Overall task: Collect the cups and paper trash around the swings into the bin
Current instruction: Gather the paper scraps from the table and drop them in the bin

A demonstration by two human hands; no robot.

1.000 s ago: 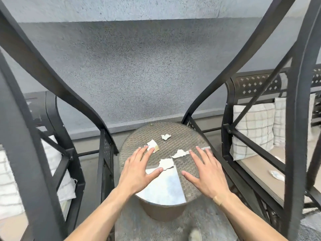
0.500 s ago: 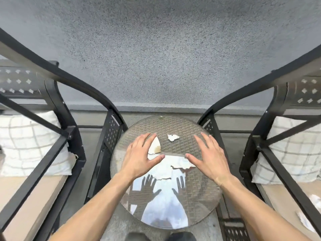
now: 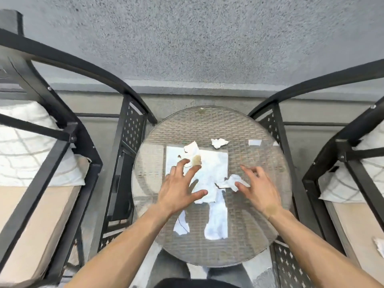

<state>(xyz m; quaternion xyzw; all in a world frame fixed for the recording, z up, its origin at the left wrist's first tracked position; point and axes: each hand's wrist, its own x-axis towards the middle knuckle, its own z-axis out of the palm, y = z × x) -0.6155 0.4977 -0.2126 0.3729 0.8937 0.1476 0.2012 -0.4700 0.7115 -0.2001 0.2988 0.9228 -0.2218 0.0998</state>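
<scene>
Several torn white paper scraps lie on a round glass-topped wicker table [image 3: 259,242]. A stained scrap [image 3: 194,154] sits just beyond my left hand [image 3: 180,190], whose spread fingers hover over it. A crumpled scrap [image 3: 231,181] lies at the fingertips of my right hand [image 3: 259,190], which is open with fingers slightly bent. A small scrap [image 3: 219,142] and a thin strip [image 3: 254,142] lie farther back. Neither hand holds anything. No cup or bin is in view.
Black metal swing seats flank the table, with checked cushions at left [image 3: 31,150] and right [image 3: 372,175]. Another paper scrap [image 3: 379,246] lies on the right seat. A grey textured wall [image 3: 197,38] rises behind. The glass reflects bright sky.
The view has moved closer and tilted down over the table. Both hands have dropped nearer the scraps, the right one reaching the crumpled piece.
</scene>
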